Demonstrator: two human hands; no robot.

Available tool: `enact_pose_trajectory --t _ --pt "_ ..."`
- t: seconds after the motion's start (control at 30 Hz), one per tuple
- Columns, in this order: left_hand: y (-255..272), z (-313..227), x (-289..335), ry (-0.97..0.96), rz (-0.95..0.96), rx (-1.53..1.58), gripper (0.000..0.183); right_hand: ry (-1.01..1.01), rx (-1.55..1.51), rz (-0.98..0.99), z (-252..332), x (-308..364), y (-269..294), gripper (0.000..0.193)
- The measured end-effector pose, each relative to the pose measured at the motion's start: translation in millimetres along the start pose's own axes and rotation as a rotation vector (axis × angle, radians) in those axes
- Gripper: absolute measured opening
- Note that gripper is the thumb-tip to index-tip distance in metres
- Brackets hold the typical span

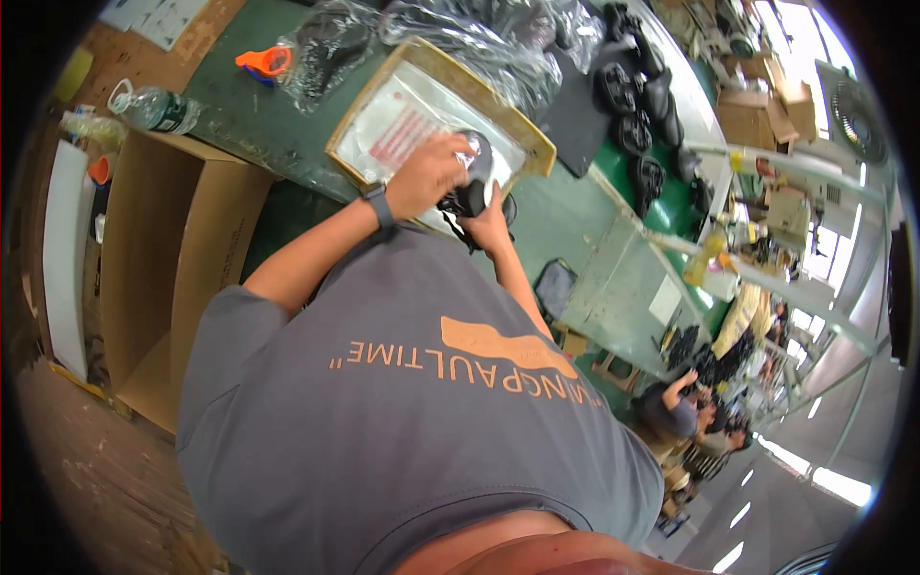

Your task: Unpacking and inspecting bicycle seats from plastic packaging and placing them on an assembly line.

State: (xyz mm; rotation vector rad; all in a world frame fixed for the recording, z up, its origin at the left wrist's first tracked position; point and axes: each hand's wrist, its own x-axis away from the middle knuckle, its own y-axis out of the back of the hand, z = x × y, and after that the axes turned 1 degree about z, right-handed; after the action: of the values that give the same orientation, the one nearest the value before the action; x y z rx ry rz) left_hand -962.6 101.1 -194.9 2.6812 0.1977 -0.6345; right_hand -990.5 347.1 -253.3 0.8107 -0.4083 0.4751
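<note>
A black shoe [476, 171] with a pale sole edge is held over a shallow yellowish tray [383, 88] on the green bench. My right hand [487, 226] grips the shoe from its near side, its fingers wrapped around the edge. My left hand [433, 175], with a dark watch on the wrist, is bent against the upper part of the shoe. Something shiny shows by its fingertips, too small to name. In the tray lies a whitish sheet [379, 113] with red print. Dark laces or straps hang below the shoe.
Plastic-wrapped dark items [479, 48] lie beyond the tray, beside an orange tape dispenser [266, 63]. Several black shoes [632, 134] stand at right. A plastic bottle [158, 109] and an open cardboard box [144, 259] are at left. Other people [680, 412] work far right.
</note>
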Motion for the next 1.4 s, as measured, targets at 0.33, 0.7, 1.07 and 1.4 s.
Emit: enact_pose_trajectory --t 0.33,0.7,1.07,1.4 --pt "100 -52 48 0.717 -0.018 1.053 0.031 0.104 -1.042 0.333 126 19 39 0.059" --pt "80 84 -152 0.525 -0.669 1.187 0.039 0.641 -0.269 -0.093 136 65 73 0.032" --pt "-56 181 -95 0.906 -0.606 0.668 0.028 -0.072 -0.201 -0.116 -136 112 124 0.059" --pt "-264 16 -136 0.077 0.279 -0.629 0.051 -0.153 -0.397 -0.170 -309 -16 244 0.077"
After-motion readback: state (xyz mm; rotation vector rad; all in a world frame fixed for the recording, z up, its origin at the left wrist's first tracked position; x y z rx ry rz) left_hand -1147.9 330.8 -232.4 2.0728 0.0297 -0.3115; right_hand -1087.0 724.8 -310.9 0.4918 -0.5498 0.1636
